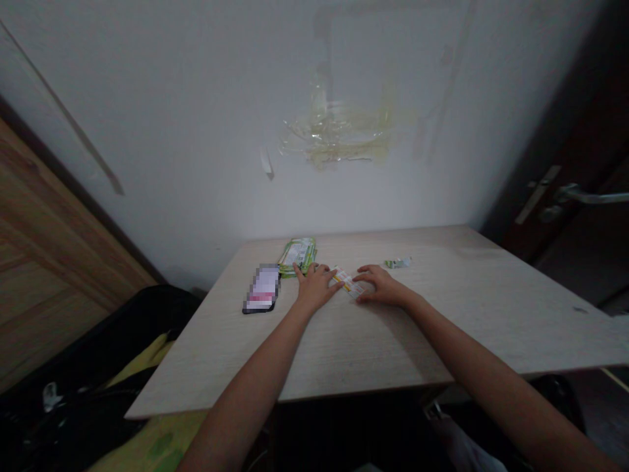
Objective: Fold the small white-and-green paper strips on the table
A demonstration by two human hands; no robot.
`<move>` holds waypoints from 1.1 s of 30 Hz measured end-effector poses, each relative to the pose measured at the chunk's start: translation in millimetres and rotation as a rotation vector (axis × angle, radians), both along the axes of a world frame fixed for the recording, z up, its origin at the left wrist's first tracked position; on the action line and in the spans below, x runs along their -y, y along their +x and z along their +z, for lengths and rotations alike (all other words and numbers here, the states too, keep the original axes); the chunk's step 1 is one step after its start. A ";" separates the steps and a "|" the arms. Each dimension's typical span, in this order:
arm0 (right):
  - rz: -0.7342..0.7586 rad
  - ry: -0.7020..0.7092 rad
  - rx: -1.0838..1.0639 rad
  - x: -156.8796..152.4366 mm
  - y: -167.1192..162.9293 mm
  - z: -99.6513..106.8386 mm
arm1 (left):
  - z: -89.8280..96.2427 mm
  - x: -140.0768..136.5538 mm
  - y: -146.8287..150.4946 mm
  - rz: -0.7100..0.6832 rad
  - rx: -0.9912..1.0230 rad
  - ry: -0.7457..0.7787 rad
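A small flat white packet [348, 282] with an orange-yellow stripe lies slantwise on the table between my hands. My left hand [314, 287] has thumb and forefinger on its left end, while the other fingers spread toward a stack of green-and-white packets [299, 254]. At the other end, my right hand [381, 286] curves its fingers and thumb around the packet's edges. Left of my left hand lies a phone [263, 288] with a lit, pixelated screen. Beyond my right hand is a small green-and-white wrapper piece [398, 263].
The pale wooden table [466, 308] meets a grey wall [196, 131] with peeling tape [339, 134]. A door handle [590, 195] shows at right. On the left are a wooden panel [44, 242] and dark and yellow cloth [142, 357] beside the table edge.
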State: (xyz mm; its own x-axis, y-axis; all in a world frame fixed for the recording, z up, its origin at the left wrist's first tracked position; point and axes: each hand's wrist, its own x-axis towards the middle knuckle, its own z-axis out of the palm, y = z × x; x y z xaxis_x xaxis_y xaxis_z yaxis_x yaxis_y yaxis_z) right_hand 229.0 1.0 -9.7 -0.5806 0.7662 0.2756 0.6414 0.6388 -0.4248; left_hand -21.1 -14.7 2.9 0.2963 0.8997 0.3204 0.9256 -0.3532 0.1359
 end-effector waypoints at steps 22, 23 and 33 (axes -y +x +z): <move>0.087 0.006 -0.040 -5.0 3.2 3.2 | -2.5 -7.3 -2.2 -0.144 0.171 -0.131; 0.088 0.004 -0.047 -5.0 3.1 3.5 | -1.5 -6.9 -1.9 -0.143 0.187 -0.134; 0.027 -0.014 -0.148 -6.8 1.4 -0.9 | 9.2 -0.7 1.6 -0.133 0.202 -0.141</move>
State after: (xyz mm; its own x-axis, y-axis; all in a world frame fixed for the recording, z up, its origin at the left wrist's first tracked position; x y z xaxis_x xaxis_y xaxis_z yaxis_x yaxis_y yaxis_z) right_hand 230.4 7.8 -10.7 -0.5544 0.7554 0.3493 0.5541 0.6482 -0.5223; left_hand -19.5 -14.0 12.1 0.3574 0.8974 0.2588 0.8218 -0.4338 0.3693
